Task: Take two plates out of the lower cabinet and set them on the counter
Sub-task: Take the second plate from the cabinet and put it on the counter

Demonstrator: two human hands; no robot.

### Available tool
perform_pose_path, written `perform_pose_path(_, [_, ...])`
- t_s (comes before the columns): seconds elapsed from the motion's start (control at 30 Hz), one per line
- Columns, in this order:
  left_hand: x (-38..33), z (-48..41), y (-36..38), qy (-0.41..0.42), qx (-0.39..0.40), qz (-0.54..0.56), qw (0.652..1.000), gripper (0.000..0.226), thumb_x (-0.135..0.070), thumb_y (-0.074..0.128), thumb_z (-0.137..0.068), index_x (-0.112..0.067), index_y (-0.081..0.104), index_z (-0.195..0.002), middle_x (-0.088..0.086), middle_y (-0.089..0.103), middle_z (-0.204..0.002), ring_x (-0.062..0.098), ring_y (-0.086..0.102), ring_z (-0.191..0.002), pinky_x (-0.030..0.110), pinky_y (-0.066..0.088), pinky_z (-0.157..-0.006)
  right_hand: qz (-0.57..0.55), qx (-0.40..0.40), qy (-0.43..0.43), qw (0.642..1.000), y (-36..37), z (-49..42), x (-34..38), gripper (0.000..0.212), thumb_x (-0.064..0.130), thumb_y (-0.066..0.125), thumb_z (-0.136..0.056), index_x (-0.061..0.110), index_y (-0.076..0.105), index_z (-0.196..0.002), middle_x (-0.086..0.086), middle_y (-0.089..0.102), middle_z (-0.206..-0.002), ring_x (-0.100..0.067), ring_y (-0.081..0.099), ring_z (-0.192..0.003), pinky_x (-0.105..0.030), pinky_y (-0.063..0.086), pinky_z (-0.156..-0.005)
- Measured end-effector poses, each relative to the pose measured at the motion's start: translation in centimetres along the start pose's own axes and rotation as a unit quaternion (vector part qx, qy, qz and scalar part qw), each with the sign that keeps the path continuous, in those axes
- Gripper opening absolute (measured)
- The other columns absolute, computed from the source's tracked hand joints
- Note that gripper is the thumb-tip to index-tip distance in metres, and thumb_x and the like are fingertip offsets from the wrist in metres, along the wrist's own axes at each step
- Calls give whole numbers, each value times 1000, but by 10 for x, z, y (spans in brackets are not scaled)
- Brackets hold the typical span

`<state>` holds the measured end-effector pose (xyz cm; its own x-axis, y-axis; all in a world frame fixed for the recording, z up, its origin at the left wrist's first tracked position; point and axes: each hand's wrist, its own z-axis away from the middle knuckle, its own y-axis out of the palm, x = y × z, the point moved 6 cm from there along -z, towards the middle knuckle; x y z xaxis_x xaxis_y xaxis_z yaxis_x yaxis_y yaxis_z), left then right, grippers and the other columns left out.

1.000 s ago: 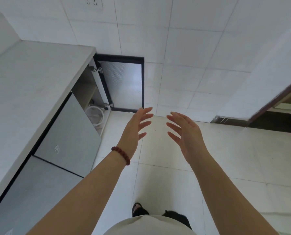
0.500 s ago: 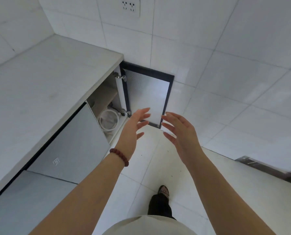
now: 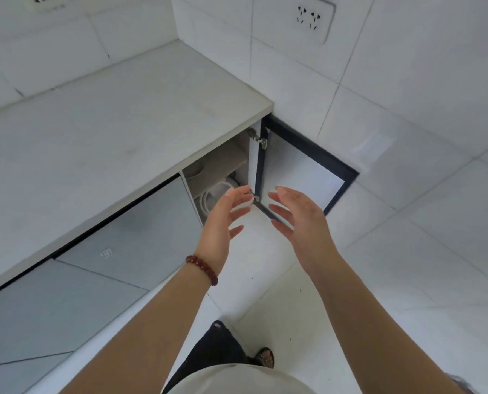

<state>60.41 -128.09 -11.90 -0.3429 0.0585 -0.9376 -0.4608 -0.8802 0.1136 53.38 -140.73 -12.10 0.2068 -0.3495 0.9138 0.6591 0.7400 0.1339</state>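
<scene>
Our left hand (image 3: 222, 220) is held out in the air, fingers spread and gently bent, with nothing in it. A bracelet of dark red beads (image 3: 202, 269) circles its wrist. Our right hand (image 3: 299, 223) is just beside it, palm turned toward the left one, fingers likewise loose and apart, and empty. The two do not touch.

Just beyond the left fingertips is the open lower cabinet (image 3: 245, 166) under the end of the worktop. On its bottom shelf we see the white round plates (image 3: 208, 196), partly hidden by the left hand; how many lie there we cannot tell. On the shelf above sits a pale bowl-like shape (image 3: 195, 169), too dim to name.

The dark-framed cabinet door (image 3: 302, 169) with its frosted panel is swung wide, behind the right fingers, toward the white-tiled wall (image 3: 407, 95). The pale grey stone worktop (image 3: 109, 123) stretches off to the left, with flat grey cabinet fronts (image 3: 140, 231) below it. A white wall socket (image 3: 312, 17) sits high on the tiles. Below our arms are the white floor tiles (image 3: 379, 280), a dark trouser leg (image 3: 217, 348) and a patterned shoe (image 3: 264, 358).
</scene>
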Motion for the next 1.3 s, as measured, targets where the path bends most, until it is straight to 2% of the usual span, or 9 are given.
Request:
perform_pose_path(0.1, [-6,-26,-5,-2,-26,10,1000,45,-58,33,-80,-34,64,-101,-2,64,-116,20,57,-112,46,41,-100,4,19,7,1000,8,-29,6,15,35,62,-86,27,66,-99,4,70,-105,-11,65,-101,-29,52,-84])
perform_pose_path(0.3, [-24,-90,-17,3,-40,25,999,48,-59,33,-78,-35,65,-105,-5,65,-115,14,58,-108,38,44,-95,16,30,21,999,35,-95,23,16,36,62,-86,27,68,-98,8,73,-97,-11,65,-100,-32,52,-87])
perform_pose_path(0.4, [-39,-124,-27,4,-57,37,998,48,-61,34,-77,-38,66,-103,-10,67,-112,11,60,-106,32,45,-89,24,43,22,999,53,-123,35,21,40,62,-85,26,68,-97,9,73,-97,-9,65,-99,-33,50,-89])
perform_pose_path(0.47, [-47,-144,-32,4,-60,39,997,46,-62,34,-77,-40,67,-101,-12,68,-111,11,61,-105,33,45,-88,17,52,18,998,63,-140,44,22,43,63,-84,26,68,-96,10,73,-97,-8,66,-98,-33,50,-88])
perform_pose_path(0.73, [-56,-190,-47,-4,-78,41,996,46,-64,33,-77,-44,68,-98,-19,70,-103,6,62,-102,30,44,-81,16,78,44,996,89,-189,58,31,41,62,-85,21,66,-107,7,72,-105,-11,65,-102,-35,51,-92])
perform_pose_path(0.97, [-47,-209,-54,-8,-141,62,988,45,-62,33,-78,-43,68,-101,-14,67,-113,4,62,-103,32,42,-90,38,131,93,986,101,-229,57,38,48,53,-88,18,66,-107,1,71,-110,-18,64,-106,-39,48,-93])
perform_pose_path(1.13, [-40,-214,-43,-14,-202,82,976,39,-52,30,-91,-45,67,-101,-13,64,-116,7,58,-109,32,41,-88,67,184,107,975,104,-256,58,35,51,55,-85,22,68,-101,5,73,-104,-15,66,-101,-39,49,-92])
perform_pose_path(1.3, [-26,-221,-29,-9,-241,89,966,41,-58,31,-82,-46,64,-104,-13,62,-120,7,57,-111,39,41,-95,86,220,118,964,100,-283,47,33,51,56,-85,24,69,-99,5,73,-104,-15,66,-101,-37,50,-90])
